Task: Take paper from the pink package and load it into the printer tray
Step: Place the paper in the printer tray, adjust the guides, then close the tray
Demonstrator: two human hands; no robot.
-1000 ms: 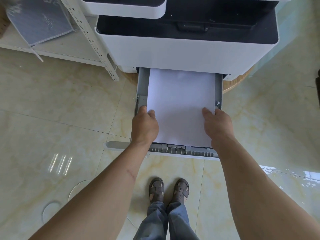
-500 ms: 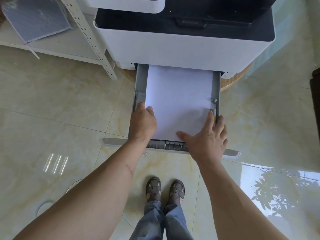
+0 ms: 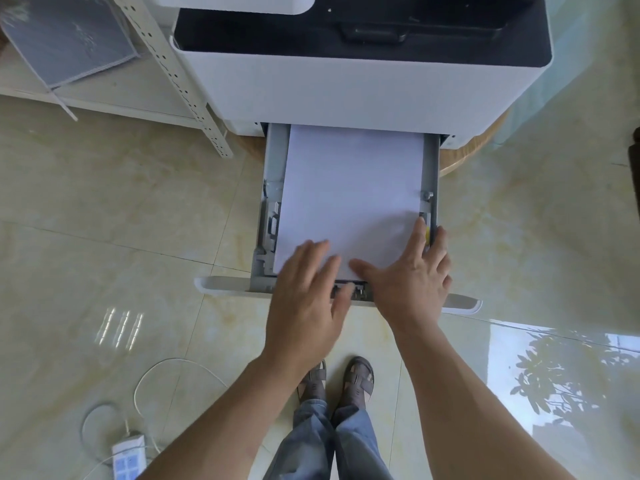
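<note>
A stack of white paper (image 3: 349, 192) lies flat in the grey printer tray (image 3: 275, 188), which is pulled out from the white printer (image 3: 346, 88). My right hand (image 3: 410, 275) rests flat on the paper's near right corner, fingers spread, fingertips by the tray's right guide. My left hand (image 3: 304, 303) hovers blurred over the tray's front edge and the paper's near left part, fingers apart, holding nothing. The pink package is out of view.
A white perforated shelf post (image 3: 180, 81) and a low shelf with a grey folder (image 3: 69, 39) stand to the left. A power strip (image 3: 128, 457) with white cables lies on the tiled floor at the lower left. My sandalled feet (image 3: 336, 379) stand below the tray.
My left hand has let go of the paper's left edge and swung right and back, opening over the tray's front. My right hand stays flat on the near right corner.
</note>
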